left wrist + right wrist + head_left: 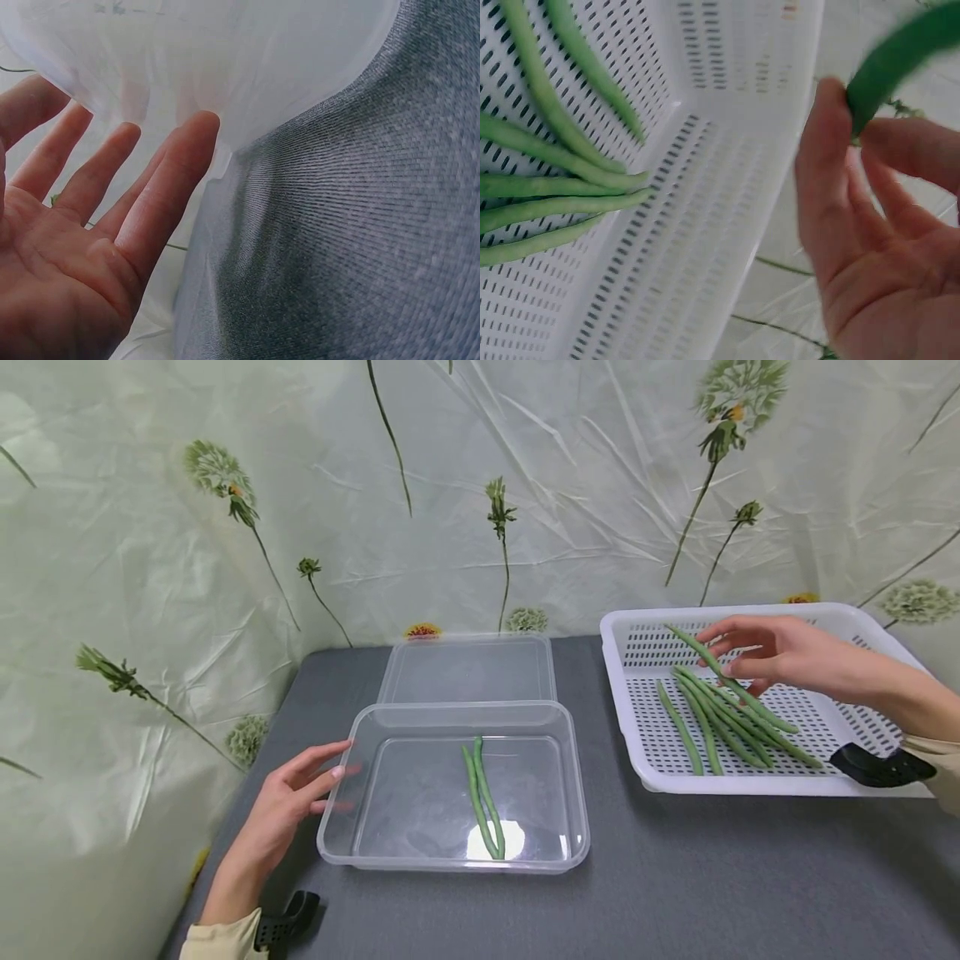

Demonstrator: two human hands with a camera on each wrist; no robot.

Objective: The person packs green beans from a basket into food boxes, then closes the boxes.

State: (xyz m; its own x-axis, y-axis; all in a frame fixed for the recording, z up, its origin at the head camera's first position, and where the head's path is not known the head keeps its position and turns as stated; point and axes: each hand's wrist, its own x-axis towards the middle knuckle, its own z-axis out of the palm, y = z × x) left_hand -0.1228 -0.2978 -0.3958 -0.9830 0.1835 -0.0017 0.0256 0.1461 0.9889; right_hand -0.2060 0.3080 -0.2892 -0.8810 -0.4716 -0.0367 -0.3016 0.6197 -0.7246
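My right hand [787, 656] pinches one green bean [695, 647] between thumb and fingers over the white basket [626, 727]. In the right wrist view, the end of that bean [900, 64] sits between thumb and fingertip. Below it, several green beans [705, 714] lie in a loose bunch on the basket floor. At the left, my left hand [281, 802] has its fingers extended, fingertips right at the side wall of a clear plastic container [397, 862]. Two green beans [480, 802] lie in this container, their near ends together.
Behind the container lies a clear flat lid [468, 670]. Everything stands on a grey cloth-covered table [525, 914]. A pale sheet printed with flowers [420, 527] hangs at the back and left. Black wrist straps [881, 766] are on both arms.
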